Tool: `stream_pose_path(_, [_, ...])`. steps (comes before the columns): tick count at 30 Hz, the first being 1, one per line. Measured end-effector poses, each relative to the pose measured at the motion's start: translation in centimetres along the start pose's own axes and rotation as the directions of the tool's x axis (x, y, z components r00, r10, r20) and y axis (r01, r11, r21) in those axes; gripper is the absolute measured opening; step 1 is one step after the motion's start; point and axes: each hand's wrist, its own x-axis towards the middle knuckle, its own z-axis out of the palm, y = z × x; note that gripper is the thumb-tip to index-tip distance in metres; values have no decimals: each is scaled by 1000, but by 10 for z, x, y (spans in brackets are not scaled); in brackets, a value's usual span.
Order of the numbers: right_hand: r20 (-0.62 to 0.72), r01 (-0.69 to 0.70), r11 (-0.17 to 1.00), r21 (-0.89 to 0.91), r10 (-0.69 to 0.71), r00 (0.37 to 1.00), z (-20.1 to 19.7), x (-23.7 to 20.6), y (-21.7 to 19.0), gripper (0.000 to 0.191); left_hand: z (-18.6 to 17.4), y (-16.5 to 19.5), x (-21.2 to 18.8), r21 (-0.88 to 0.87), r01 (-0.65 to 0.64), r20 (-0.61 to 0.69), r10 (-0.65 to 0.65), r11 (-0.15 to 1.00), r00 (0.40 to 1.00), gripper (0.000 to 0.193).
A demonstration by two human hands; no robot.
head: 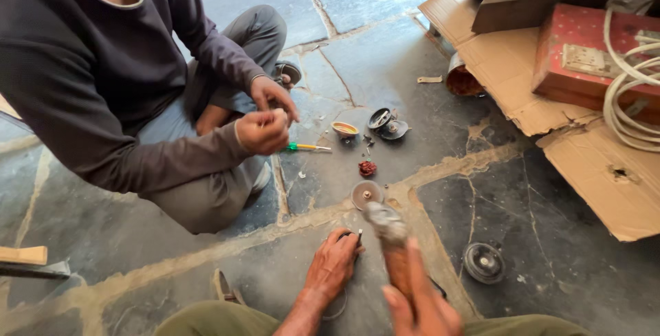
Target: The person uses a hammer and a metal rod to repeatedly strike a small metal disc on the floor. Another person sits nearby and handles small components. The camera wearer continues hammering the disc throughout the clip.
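Left hand [335, 265] of the camera wearer presses down on a small dark part [356, 238] on the stone floor [536, 240], its fingers curled over it so that only a black edge shows past the fingertips. Just beside it, the right hand [419, 301] is closed around a rust-brown wooden handle [397, 267] with a blurred, dull grey metal head [385, 219]; the tool points away from the wearer.

At the floor's left edge lies one pale wooden handle [24, 255] on a dark flat blade. Next comes a second person in a dark long-sleeved top and grey trousers, seated on the floor, with both hands [265, 119] brought together in front of the chest, pinching something too small to tell. One green-handled screwdriver [302, 147] lies just below those hands.

Further right, scattered on the uneven grey slabs with sandy joints, are round parts: one shallow disc with a yellow rim [344, 128], two dark metal discs [387, 123] touching each other, one small reddish coil [367, 168], one grey disc with a centre stud [365, 193] near the tool head, and one black ribbed round unit [484, 262] apart to the right.

Along the right edge, flattened brown cardboard [605, 171] carries one red box [584, 54] and a coil of white cable [629, 102].
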Motion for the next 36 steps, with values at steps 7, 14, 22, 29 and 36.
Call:
stream_pose_path(7, [306,-264,961,-79,275,911,11,18,11,63,0,3,2,2,-51,-69,51,999,996,17])
stream_pose_path(14, [452,-808,534,251,673,585,7,20,-10,59,-10,19,5,-168,147,-91,-163,975,982,15])
stream_pose_path(22, [653,-815,15,580,590,476,-10,30,-1,50,-10,13,7,-202,152,-151,-184,967,971,16])
stream_pose_path(29, [516,-740,106,665,651,557,-16,36,2,49,-8,9,8,-274,239,-142,-285,932,948,16])
stream_pose_path(36, [487,-710,23,704,712,506,-15,38,4,46,-7,8,9,-264,261,-133,-303,929,944,14])
